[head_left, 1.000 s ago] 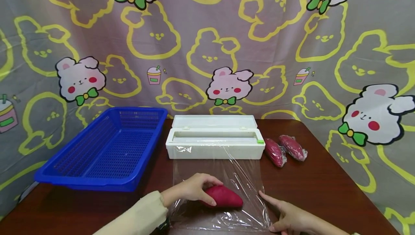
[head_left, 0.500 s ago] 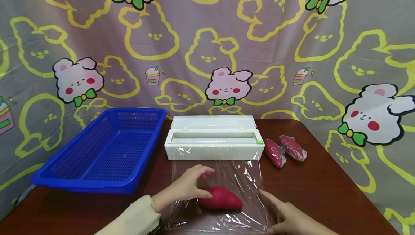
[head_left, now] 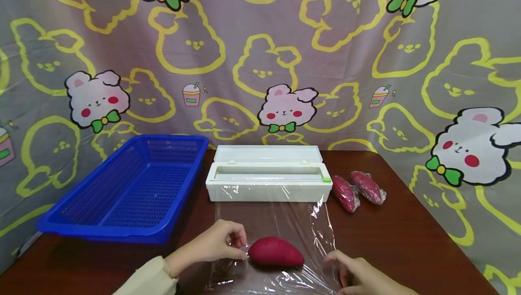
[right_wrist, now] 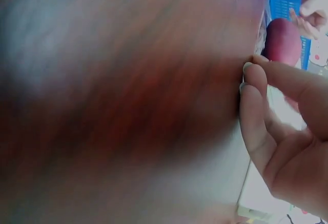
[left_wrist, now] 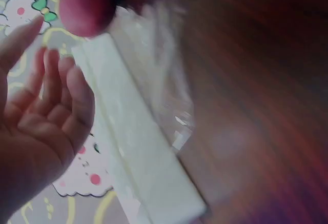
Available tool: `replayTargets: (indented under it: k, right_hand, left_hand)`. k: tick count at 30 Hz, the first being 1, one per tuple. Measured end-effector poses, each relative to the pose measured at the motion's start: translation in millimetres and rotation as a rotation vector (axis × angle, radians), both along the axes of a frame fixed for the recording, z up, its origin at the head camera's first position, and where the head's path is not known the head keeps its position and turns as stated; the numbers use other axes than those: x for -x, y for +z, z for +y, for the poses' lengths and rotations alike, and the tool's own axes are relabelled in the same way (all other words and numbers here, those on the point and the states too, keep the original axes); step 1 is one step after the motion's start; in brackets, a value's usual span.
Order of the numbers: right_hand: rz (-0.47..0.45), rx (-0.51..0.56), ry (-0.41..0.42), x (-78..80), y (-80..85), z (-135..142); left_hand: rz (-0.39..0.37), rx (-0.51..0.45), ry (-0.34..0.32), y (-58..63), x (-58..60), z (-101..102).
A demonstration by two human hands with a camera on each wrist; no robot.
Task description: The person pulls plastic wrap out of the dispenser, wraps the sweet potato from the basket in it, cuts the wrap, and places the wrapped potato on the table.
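Observation:
A deep-red sweet potato (head_left: 276, 252) lies on a sheet of clear plastic wrap (head_left: 264, 220) drawn out over the table. Just off its left end is my left hand (head_left: 221, 243), fingers loosely bent; the left wrist view shows the palm (left_wrist: 48, 116) with nothing in it. My right hand (head_left: 360, 274) is low at the wrap's right edge, its fingers bent and the thumb apart from the index finger. In the right wrist view the fingertips (right_wrist: 251, 73) are close to the wrap's edge. The wrap comes out of a white dispenser box (head_left: 268, 192) whose lid stands up.
A blue plastic basket (head_left: 163, 204) stands on the left of the brown table (head_left: 390, 240). Right of the dispenser lie two wrapped sweet potatoes, a nearer one (head_left: 344, 193) and a farther one (head_left: 367, 186). A patterned curtain (head_left: 228, 50) hangs behind the table.
The left hand has let go of the sweet potato and moved left to beside its end. The right hand's index finger has bent inward. The sweet potato has stayed nearly in place.

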State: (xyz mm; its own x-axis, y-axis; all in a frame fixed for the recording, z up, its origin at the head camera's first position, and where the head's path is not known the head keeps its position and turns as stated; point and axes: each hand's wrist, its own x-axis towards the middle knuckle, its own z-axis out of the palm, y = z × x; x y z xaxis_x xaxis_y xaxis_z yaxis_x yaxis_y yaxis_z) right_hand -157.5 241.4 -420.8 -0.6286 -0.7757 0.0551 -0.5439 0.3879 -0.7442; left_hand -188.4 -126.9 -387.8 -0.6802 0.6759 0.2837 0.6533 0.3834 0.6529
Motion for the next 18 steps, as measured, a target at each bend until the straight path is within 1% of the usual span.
replayTargets:
  k: [1,4,7,10,11,12,14,15,18]
  right_hand:
    - [0.041,-0.01,0.037,0.8,-0.6,0.3]
    - [0.162,-0.024,0.127,3.0,-0.8,0.8]
    - [0.146,-0.033,0.144,4.5,1.0,1.0]
    - [0.103,-0.049,0.127,5.2,3.0,0.9]
    - [0.092,-0.052,0.123,5.6,3.4,0.6]
    - [0.104,-0.051,0.127,5.9,3.4,0.1]
    - [0.141,-0.051,0.141,7.1,3.0,-1.0]
    - [0.189,-0.047,0.158,7.9,2.4,-1.7]
    - [0.304,-0.033,0.201,10.2,0.8,-3.6]
  left_hand:
    - [-0.017,0.01,-0.029,-0.8,-1.2,-3.6]
    - [-0.029,0.071,-0.111,-4.4,-5.3,-13.8]
    - [-0.021,0.15,-0.161,-8.3,-9.4,-22.0]
    - [0.004,0.245,-0.161,-11.3,-12.4,-28.0]
    - [0.028,0.281,-0.157,-11.9,-13.1,-29.6]
    - [0.051,0.314,-0.155,-12.3,-13.7,-31.0]
    - [0.089,0.368,-0.155,-12.8,-14.5,-33.1]
    - [0.104,0.388,-0.16,-13.1,-14.7,-33.8]
    - [0.135,0.401,-0.186,-14.4,-14.3,-35.1]
